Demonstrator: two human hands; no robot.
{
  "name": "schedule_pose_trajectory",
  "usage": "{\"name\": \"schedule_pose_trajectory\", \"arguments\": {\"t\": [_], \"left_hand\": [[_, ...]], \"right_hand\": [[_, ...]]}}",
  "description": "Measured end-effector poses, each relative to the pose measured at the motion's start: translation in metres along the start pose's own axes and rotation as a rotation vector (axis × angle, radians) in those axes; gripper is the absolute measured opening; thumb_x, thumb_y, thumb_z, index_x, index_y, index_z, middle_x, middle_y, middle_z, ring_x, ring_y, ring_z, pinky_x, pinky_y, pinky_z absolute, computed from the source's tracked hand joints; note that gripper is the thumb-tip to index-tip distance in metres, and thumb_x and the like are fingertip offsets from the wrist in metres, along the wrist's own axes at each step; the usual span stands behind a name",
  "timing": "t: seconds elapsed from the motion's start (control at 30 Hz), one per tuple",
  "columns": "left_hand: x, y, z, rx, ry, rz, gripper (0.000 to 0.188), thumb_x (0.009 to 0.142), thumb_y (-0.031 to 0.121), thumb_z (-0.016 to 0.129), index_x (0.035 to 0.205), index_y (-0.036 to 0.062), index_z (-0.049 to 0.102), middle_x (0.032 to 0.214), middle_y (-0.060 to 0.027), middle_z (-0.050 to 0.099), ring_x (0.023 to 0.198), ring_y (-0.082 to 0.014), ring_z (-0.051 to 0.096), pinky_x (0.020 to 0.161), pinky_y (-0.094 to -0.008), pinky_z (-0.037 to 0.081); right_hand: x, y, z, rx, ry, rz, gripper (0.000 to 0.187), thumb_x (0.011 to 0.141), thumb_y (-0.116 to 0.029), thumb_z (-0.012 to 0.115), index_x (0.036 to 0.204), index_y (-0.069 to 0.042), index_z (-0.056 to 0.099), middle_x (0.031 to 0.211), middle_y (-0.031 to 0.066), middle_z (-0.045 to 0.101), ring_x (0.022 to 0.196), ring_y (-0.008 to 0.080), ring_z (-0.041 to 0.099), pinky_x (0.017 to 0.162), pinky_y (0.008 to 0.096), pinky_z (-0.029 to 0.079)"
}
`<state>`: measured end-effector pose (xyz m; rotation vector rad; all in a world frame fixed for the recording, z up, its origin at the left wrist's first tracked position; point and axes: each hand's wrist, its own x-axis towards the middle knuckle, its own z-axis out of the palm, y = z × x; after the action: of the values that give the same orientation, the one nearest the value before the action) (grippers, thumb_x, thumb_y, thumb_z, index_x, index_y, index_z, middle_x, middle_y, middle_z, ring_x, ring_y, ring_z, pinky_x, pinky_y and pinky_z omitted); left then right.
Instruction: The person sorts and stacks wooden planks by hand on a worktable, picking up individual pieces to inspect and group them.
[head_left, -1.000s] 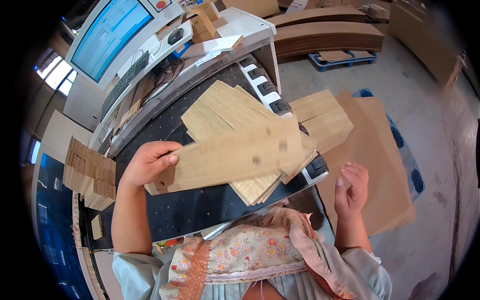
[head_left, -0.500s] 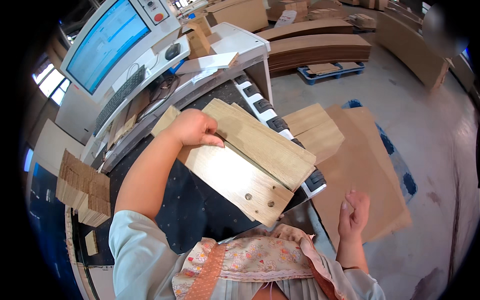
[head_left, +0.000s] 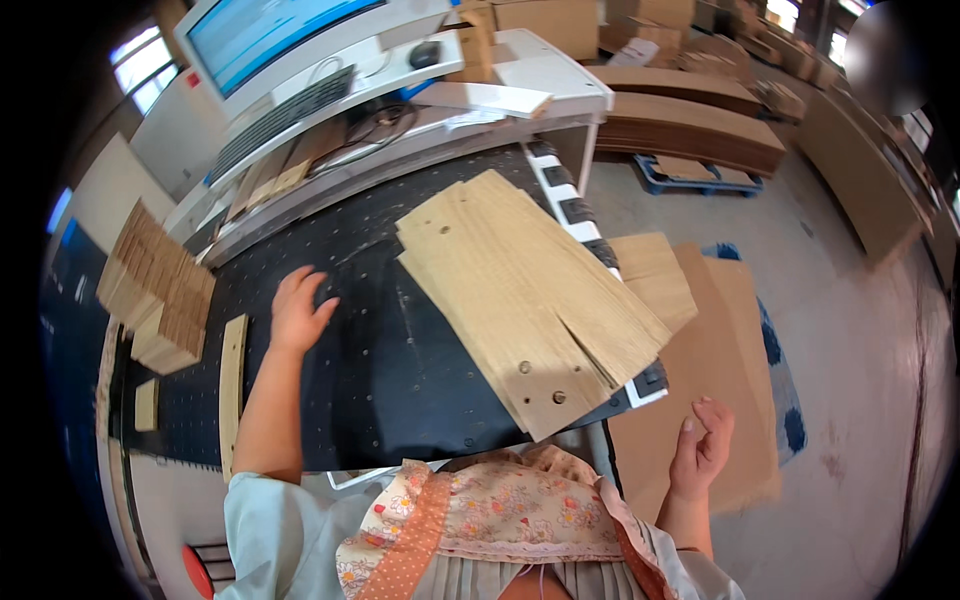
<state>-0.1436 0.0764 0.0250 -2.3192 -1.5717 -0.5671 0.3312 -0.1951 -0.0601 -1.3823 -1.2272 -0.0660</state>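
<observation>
Pale wood-grain boards (head_left: 520, 280): long, flat and overlapping in a slightly fanned stack on the right part of the black, dotted surface (head_left: 385, 370); right of the left hand, ahead and to the left of the right hand, touching neither.
Board faces: round holes show toward the near end and at the far left corner; a narrow dark gap splits two boards at the near right.
Left hand (head_left: 298, 315): above the black surface, fingers spread, thumb well out, holding nothing.
Right hand (head_left: 704, 450): over the flat brown sheet (head_left: 655, 410) beyond the surface's edge; fingers half curled, thumb apart, nothing visible in the grip.
Between left hand and stack: a bare stretch of black surface.
Between right hand and stack: the surface's near right corner, where the white rail with black rollers (head_left: 572, 210) ends.
Beyond the rail: more pale wood (head_left: 655, 262), partly hidden by the stack.
Beside the left forearm: a narrow pale wooden strip (head_left: 232, 390); farther left, a small rectangular wooden block (head_left: 147, 405).
Far left: a tall pile of brown strips (head_left: 160, 290).
Behind: a dark keyboard (head_left: 285, 125) and black mouse (head_left: 425, 54) on a white shelf (head_left: 385, 78).
</observation>
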Motion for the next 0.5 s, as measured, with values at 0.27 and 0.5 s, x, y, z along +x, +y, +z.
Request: {"name": "schedule_pose_trajectory", "arguments": {"t": [0.27,0.5], "left_hand": [[-0.188,-0.136,-0.065,0.442,-0.267,-1.088,0.069,0.075,0.041,0.069,0.133,0.0162,0.042,0.139,-0.0139,0.036,0.132,-0.0328,0.03,0.098,-0.0569,0.034],[-0.23,-0.141,-0.087,0.307,-0.399,-1.314,0.084,0.072,0.052,0.068,0.14,0.0173,0.034,0.143,-0.0162,0.033,0.135,-0.0347,0.025,0.102,-0.0609,0.026]], "right_hand": [[0.067,-0.107,0.072,-0.292,-0.72,-0.328,0.073,0.063,-0.037,0.078,0.122,-0.006,0.05,0.131,0.0217,0.041,0.12,0.048,0.037,0.098,0.0551,0.032],[0.058,-0.12,0.1,-0.404,-0.822,-0.241,0.07,0.059,-0.024,0.075,0.122,-0.006,0.051,0.129,0.02,0.044,0.12,0.0469,0.037,0.104,0.0525,0.03]]}}
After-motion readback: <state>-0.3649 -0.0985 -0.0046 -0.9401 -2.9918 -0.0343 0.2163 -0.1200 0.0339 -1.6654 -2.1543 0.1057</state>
